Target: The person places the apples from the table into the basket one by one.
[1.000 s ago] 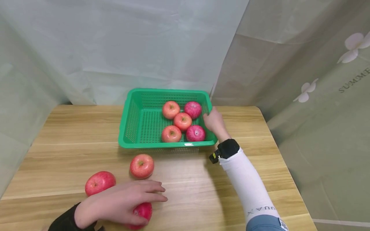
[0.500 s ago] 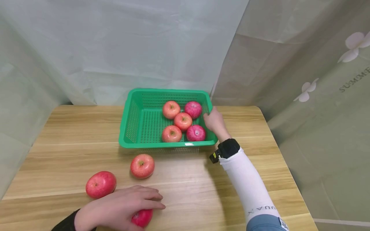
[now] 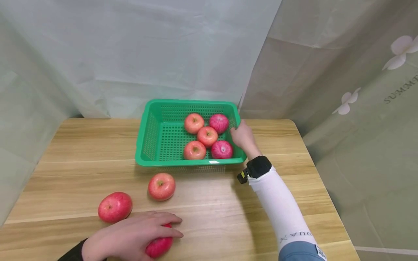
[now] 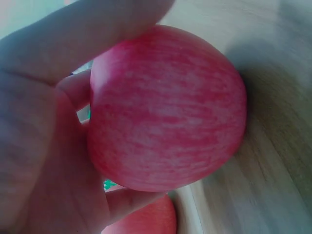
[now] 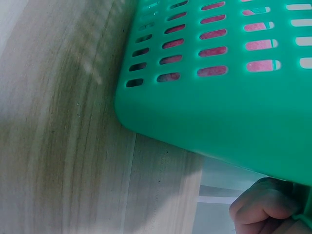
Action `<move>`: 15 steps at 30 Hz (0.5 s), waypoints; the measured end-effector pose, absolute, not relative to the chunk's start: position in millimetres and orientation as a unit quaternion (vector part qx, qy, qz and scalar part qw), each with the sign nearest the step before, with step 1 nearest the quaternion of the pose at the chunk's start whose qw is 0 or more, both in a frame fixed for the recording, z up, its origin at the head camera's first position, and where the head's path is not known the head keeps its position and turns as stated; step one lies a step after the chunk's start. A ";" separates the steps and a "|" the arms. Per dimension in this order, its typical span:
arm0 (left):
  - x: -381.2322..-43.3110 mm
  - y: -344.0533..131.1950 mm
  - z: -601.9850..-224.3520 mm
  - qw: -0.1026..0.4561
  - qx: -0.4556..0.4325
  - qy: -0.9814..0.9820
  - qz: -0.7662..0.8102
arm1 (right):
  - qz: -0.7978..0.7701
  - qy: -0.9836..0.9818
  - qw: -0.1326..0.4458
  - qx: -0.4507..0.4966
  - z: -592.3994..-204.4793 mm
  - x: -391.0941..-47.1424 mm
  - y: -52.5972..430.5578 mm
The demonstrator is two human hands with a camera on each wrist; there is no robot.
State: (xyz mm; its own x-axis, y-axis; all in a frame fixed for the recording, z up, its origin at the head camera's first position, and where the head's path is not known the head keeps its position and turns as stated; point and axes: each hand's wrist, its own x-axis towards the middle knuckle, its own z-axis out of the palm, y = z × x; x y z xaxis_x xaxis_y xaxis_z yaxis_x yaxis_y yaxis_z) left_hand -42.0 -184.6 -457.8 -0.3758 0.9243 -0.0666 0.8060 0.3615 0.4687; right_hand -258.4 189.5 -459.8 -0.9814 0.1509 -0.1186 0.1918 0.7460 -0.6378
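Note:
At the front of the table my left hand [image 3: 130, 233] curves over a red apple [image 3: 159, 246]. In the left wrist view thumb and fingers lie round that apple [image 4: 170, 112], which appears to touch the wood. My right hand [image 3: 243, 137] grips the right rim of a green plastic basket [image 3: 176, 163]; in the right wrist view its curled fingers [image 5: 265, 207] are at the basket's edge. Several apples sit in the basket's right part, among them a middle apple [image 3: 207, 136]. Two more lie on the table: a round apple [image 3: 161, 186] and a redder apple [image 3: 115, 207].
The wooden table [image 3: 81, 170] has a pale curtain [image 3: 169, 47] hanging behind it. A printed curtain [image 3: 359, 152] hangs along the right side. Inside the basket, bare slotted floor [image 3: 173, 139] shows at the left.
My left hand has shifted slightly left and settled round the front apple, its fingers bent more. The right hand stays on the basket rim, and the basket has not visibly moved.

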 end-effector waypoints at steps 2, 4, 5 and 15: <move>-42.3 -184.7 -458.2 0.165 0.530 0.812 0.180 | -0.345 0.934 0.031 0.092 -459.3 -258.4 189.5; -41.8 -185.2 -458.3 0.165 0.527 0.814 0.179 | -0.345 0.933 0.031 0.092 -458.6 -258.1 189.3; -41.5 -185.3 -458.3 0.164 0.526 0.815 0.181 | -0.346 0.933 0.031 0.092 -458.1 -257.9 189.1; -45.6 -184.7 -456.6 0.195 0.512 0.808 0.217 | -0.349 0.932 0.032 0.094 -456.9 -257.2 189.2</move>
State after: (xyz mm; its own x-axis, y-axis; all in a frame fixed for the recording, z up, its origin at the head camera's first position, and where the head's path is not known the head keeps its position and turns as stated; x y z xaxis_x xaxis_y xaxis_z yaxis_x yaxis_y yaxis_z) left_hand -45.6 -184.7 -456.6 -0.4007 0.9116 -0.0923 0.7422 0.3820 0.5507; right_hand -257.2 189.2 -456.9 -0.9804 0.1520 -0.1253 0.1969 0.7383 -0.6451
